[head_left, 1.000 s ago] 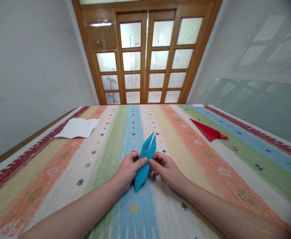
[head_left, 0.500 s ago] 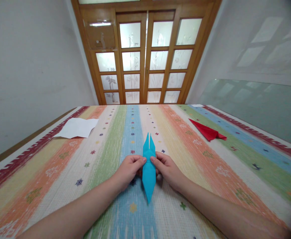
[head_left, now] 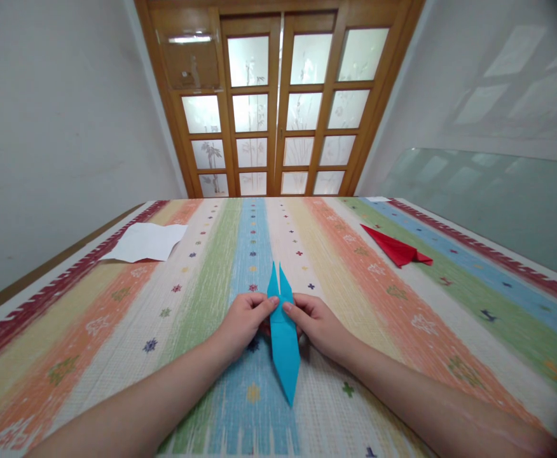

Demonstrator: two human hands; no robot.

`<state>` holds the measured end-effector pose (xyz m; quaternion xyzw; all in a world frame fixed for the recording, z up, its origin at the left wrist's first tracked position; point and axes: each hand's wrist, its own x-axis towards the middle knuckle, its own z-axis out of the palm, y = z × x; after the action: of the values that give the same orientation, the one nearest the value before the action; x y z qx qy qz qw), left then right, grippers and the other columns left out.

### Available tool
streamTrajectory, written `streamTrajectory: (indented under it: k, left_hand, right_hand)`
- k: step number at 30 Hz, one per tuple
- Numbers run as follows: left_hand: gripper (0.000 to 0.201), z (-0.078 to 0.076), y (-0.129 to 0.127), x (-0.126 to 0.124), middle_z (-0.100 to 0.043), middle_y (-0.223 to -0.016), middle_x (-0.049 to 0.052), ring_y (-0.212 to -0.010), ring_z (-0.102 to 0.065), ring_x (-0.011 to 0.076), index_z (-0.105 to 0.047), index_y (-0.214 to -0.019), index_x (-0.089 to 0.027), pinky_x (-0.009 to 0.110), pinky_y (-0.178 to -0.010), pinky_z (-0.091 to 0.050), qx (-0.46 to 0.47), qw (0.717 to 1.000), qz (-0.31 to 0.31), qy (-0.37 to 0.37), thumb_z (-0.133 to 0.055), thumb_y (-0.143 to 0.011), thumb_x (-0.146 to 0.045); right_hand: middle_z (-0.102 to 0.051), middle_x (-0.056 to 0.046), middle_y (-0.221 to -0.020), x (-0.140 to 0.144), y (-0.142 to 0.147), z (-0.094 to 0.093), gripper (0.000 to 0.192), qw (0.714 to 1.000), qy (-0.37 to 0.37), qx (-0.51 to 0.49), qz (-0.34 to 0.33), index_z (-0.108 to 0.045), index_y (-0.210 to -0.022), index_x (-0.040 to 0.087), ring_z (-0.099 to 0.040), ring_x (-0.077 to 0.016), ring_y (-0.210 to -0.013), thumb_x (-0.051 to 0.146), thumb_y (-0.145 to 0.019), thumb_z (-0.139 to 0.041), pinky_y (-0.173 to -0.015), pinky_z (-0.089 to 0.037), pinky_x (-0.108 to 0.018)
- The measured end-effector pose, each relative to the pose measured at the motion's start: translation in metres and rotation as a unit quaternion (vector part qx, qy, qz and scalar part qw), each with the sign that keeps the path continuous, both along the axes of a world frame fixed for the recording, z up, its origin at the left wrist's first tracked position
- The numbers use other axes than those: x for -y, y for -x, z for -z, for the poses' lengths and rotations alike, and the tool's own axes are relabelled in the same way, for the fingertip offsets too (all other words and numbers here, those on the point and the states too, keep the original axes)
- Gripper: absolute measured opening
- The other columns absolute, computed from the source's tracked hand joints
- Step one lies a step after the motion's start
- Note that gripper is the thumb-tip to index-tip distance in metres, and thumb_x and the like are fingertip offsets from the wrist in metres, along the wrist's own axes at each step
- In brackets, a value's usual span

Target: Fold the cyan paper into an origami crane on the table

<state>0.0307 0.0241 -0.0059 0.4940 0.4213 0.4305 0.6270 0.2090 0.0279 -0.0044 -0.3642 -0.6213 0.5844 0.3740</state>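
Nearest the near edge of the table covered in a striped, multicoloured woven cloth (head_left: 116, 331), two bare forearms run in from the near corners and meet at the middle. There a long, narrow folded piece of turquoise-blue paper (head_left: 285, 346) lies along the blue stripe, its single sharp point towards the near edge and its two slim prongs towards the far edge.

The left hand (head_left: 243, 321) pinches the paper's left side at its waist between thumb and forefinger, the other fingers curled under. The right hand (head_left: 314, 321) pinches the opposite side the same way, its fingertips nearly meeting those of the left across the paper. Both hands rest low on the cloth.

Farther off, towards the right edge of the table, a red folded paper shape with a pointed tip (head_left: 397, 249) lies flat on the cloth, well apart from the hands. Near the far left corner a crumpled white sheet of paper (head_left: 145, 242) lies beside the dark red border.

Beyond the far edge stands a wooden door with frosted glass panes (head_left: 278, 102).
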Motion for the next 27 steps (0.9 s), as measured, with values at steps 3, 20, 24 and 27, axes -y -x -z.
streamTrajectory:
  k: [3,20,24,27]
  left_hand:
    - [0.046,0.0010,-0.0004,-0.0004,-0.059,-0.058,0.001,-0.050,-0.055,0.0122,-0.060,-0.065,-0.014,0.025,-0.052,-0.045,-0.001,1.000,0.009,0.003,-0.076,-0.074,-0.057]
    - [0.041,-0.0024,0.0014,0.0000,-0.064,-0.064,0.004,-0.054,-0.057,0.0129,-0.069,-0.076,-0.011,0.024,-0.053,-0.042,0.026,0.999,-0.019,0.021,-0.083,-0.068,-0.049]
    - [0.037,-0.0025,0.0030,-0.0017,-0.062,-0.061,0.001,-0.053,-0.055,0.0113,-0.066,-0.072,-0.013,0.023,-0.053,-0.042,0.036,0.998,-0.042,0.013,-0.083,-0.069,-0.046]
    - [0.036,-0.0035,0.0049,-0.0038,-0.062,-0.061,0.000,-0.052,-0.055,0.0111,-0.063,-0.070,-0.014,0.024,-0.054,-0.044,0.044,0.997,-0.059,0.014,-0.082,-0.070,-0.046]
  right_hand:
    - [-0.061,-0.002,-0.066,-0.0008,0.0001,0.0002,0.046,1.000,0.002,-0.016,0.003,-0.064,-0.081,0.014,-0.053,-0.0131,-0.056,0.059,-0.089,-0.060,-0.054,-0.043,-0.026]
    - [-0.047,0.003,-0.064,-0.0024,-0.0051,-0.0018,0.049,0.993,0.030,0.010,-0.115,-0.059,-0.073,0.015,-0.038,-0.0100,-0.057,0.062,-0.087,-0.060,-0.055,-0.033,-0.025]
    - [-0.042,0.004,-0.062,-0.0040,-0.0075,-0.0036,0.050,0.986,0.052,0.012,-0.160,-0.052,-0.068,0.016,-0.034,-0.0085,-0.055,0.062,-0.086,-0.063,-0.052,-0.029,-0.023]
    - [-0.041,0.004,-0.062,-0.0053,-0.0096,-0.0038,0.050,0.982,0.055,0.027,-0.179,-0.050,-0.067,0.017,-0.033,-0.0083,-0.054,0.061,-0.086,-0.063,-0.051,-0.028,-0.023]
